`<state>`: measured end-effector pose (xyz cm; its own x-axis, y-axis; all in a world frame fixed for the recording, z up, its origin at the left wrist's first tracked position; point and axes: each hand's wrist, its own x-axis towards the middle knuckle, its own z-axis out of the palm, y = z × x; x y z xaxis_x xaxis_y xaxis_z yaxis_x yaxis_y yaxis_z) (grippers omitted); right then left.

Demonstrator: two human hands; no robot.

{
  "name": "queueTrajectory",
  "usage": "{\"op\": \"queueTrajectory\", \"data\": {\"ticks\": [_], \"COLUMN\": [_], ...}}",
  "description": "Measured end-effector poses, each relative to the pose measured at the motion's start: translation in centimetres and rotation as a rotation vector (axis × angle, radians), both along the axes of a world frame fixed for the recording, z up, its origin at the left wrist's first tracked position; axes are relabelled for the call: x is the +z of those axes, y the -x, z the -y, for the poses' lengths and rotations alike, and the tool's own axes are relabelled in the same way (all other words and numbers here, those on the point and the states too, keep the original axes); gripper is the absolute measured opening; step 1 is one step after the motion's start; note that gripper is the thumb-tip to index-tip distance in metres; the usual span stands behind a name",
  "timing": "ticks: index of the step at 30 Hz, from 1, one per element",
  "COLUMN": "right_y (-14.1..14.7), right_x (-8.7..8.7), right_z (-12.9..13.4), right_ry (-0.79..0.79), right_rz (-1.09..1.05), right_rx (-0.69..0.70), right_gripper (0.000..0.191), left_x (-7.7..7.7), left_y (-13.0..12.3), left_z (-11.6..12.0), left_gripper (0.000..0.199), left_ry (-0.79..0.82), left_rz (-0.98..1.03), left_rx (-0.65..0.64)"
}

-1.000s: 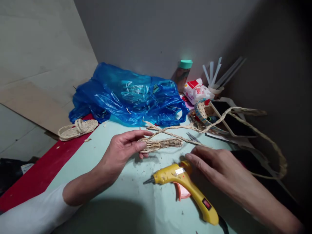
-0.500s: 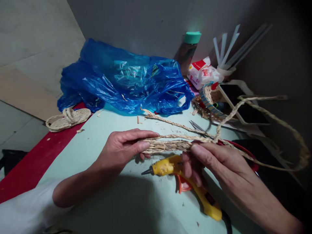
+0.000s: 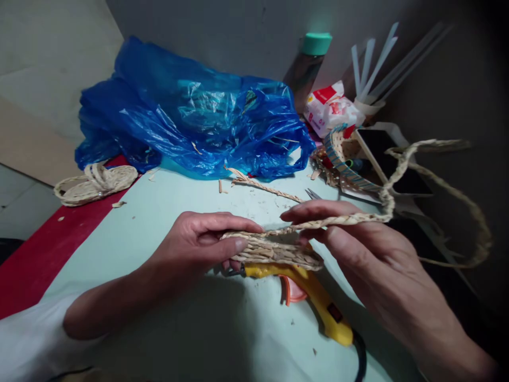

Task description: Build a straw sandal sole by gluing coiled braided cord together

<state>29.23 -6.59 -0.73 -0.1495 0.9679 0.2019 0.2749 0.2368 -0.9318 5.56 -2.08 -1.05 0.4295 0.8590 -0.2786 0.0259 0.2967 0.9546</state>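
My left hand pinches the left end of a flat, oblong coil of braided straw, thumb on its near side and fingers behind. From this coil a braided straw cord runs off to the right and loops in the air. My right hand has the cord between its thumb and fingers, a little above the coil's right part. Below the coil a yellow glue gun lies on the table, its nozzle partly hidden by my left fingers. An orange piece shows beside it.
Behind stands a crumpled blue plastic bag. A small woven straw slipper lies on the red strip at left. Scissors, a woven basket, a phone, a tissue pack, a bottle and glue sticks are at right.
My right hand has let go of the coil's right end and moved up onto the cord, lifting it away from the coil. The coil's right end now tilts lower; my left hand keeps its hold.
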Motion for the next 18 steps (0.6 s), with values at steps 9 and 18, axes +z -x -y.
{"op": "queueTrajectory", "data": {"ticks": [9, 18], "right_y": [0.15, -0.46], "right_x": [0.41, 0.16], "right_z": [-0.52, -0.77], "right_ry": [0.095, 0.222], "right_rz": [-0.204, -0.293], "right_rx": [0.136, 0.259], "right_gripper": [0.018, 0.015], "left_x": [-0.29, -0.2], "left_y": [0.45, 0.57], "left_z": [-0.28, -0.45], "left_gripper": [0.014, 0.012], "left_ry": [0.105, 0.115], "left_rz": [0.044, 0.002], "left_rx": [-0.124, -0.163]}}
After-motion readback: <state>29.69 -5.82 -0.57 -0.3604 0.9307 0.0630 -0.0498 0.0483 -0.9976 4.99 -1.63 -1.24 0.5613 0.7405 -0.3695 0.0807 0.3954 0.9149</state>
